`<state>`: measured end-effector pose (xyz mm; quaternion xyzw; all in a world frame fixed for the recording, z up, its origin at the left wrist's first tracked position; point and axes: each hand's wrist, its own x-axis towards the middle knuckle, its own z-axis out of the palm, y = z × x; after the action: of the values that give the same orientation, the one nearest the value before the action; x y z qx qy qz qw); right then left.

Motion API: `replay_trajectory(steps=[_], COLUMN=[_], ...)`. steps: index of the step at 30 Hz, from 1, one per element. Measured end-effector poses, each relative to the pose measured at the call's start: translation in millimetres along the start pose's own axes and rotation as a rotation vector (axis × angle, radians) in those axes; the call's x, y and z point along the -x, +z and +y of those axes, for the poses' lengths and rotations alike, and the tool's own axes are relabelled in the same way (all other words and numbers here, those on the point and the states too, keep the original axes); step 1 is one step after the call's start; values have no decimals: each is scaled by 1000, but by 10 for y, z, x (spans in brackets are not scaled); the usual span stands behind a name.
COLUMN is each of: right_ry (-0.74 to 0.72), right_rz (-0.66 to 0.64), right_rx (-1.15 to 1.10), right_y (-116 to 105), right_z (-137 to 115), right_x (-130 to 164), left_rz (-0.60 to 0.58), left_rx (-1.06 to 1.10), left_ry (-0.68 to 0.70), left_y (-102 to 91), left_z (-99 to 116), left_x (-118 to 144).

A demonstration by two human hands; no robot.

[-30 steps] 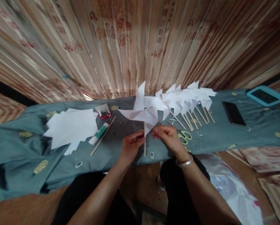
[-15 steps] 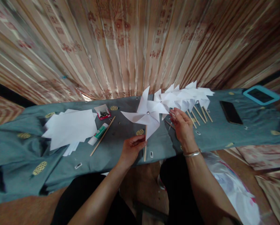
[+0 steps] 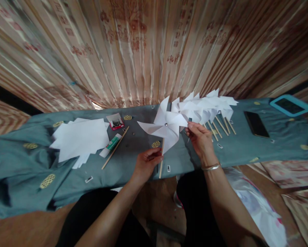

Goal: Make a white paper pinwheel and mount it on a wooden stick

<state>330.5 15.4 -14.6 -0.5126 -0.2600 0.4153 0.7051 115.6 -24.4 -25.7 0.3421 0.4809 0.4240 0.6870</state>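
Note:
My left hand (image 3: 146,163) grips the wooden stick of a white paper pinwheel (image 3: 165,126) and holds it upright over the table edge. My right hand (image 3: 200,139) is raised beside it, fingertips pinching the tip of the pinwheel's right blade. A silver pin sits at the pinwheel's centre. Just behind and to the right lies a row of several finished white pinwheels (image 3: 207,106) with their sticks pointing toward me.
A grey-green cloth (image 3: 27,164) covers the long table. On it lie a stack of white paper squares (image 3: 79,139), a glue stick (image 3: 110,145), a loose wooden stick (image 3: 115,147), a small red box (image 3: 115,122), a black phone (image 3: 256,124) and a blue-framed tablet (image 3: 290,105). A striped curtain hangs behind.
My right hand left the stick, rose to the right and now pinches a blade of the pinwheel. The left hand kept its hold on the stick, and the pinwheel shifted slightly right.

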Motion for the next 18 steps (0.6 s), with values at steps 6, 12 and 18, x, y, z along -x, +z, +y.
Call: replay_trajectory(steps=[6, 12, 18], right_ry=[8, 78, 129], right_rz=[0, -10, -44], right_rx=[5, 6, 11], right_y=[20, 58, 104], right_z=[5, 8, 39], right_x=[31, 95, 159], left_rz=[28, 0, 48], left_rx=[22, 34, 39], left_ry=[18, 45, 60], left_y=[13, 0, -18], left_z=[34, 87, 84], left_x=[1, -8, -39])
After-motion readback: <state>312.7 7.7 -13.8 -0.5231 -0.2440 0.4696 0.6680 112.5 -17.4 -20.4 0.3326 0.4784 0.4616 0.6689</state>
